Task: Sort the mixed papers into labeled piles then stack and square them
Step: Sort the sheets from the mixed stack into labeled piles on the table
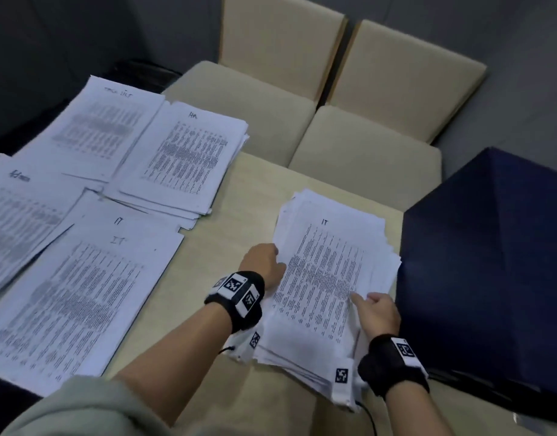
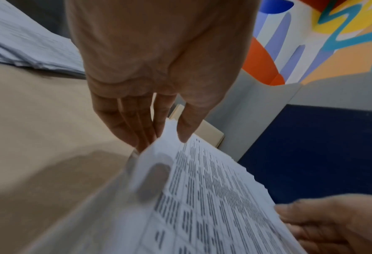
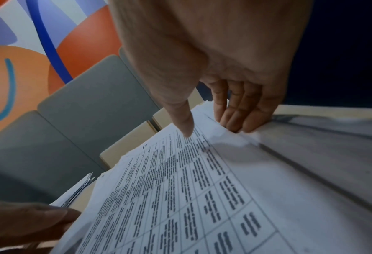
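Note:
A mixed paper stack [image 1: 327, 313] lies on the beige table [image 1: 208, 253], its top sheet [image 1: 325, 247] headed "IT". My left hand [image 1: 275, 262] holds that sheet's left edge, thumb on top and fingers [image 2: 137, 130] slid under it. My right hand [image 1: 365, 300] pinches the right edge, thumb [image 3: 186, 123] on the print and fingers [image 3: 232, 118] curled at the border. Sorted piles lie to the left: an "IT" pile [image 1: 91, 278], an "HA" pile [image 1: 182, 158], an "Admin" pile [image 1: 16, 215] and a far pile [image 1: 94, 127] with a blurred heading.
A dark blue box-like object [image 1: 491, 247] stands right against the stack's right side. Beige chairs [image 1: 365, 158] sit beyond the table's far edge. Bare tabletop shows between the "IT" pile and the mixed stack.

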The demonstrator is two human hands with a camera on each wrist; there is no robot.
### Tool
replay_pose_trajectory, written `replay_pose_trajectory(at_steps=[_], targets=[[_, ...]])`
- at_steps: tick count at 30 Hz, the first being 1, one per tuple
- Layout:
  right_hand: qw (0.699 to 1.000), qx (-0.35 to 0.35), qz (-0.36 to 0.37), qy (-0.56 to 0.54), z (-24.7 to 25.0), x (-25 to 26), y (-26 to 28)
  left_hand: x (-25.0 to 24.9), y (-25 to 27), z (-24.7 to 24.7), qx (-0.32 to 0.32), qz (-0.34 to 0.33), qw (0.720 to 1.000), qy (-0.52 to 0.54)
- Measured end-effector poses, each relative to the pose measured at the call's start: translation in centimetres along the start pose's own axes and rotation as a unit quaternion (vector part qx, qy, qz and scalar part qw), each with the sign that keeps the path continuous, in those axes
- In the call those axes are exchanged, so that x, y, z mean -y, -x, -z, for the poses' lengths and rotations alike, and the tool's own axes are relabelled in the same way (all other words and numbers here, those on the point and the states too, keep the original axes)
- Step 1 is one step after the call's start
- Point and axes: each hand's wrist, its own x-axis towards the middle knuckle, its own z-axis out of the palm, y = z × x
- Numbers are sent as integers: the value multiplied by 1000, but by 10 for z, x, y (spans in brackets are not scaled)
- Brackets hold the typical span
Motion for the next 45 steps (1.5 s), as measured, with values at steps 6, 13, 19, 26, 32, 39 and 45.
replay_pose_trajectory(at_steps=[6,13,19,26,32,39,45], targets=[[991,-55,58,-103,-14,8,14,14,7,3,-71,3,996,53],[990,-34,117,-67,-15,-6,33,30,1,27,-105,46,993,28],[983,-109,76,-124,6,-13,39,37,-10,31,-54,23,997,-41],[955,-75,-3,-286,0,-23,51,41,-8,18,-127,-18,987,-97],[954,-28,-27,-299,-8,-25,58,41,-13,11,-56,23,998,-22],[934,-21,-74,-348,-12,-5,53,35,-18,20,-30,-23,999,11],[929,-14,-81,-362,-13,2,48,34,-10,36,-60,-128,949,-283]])
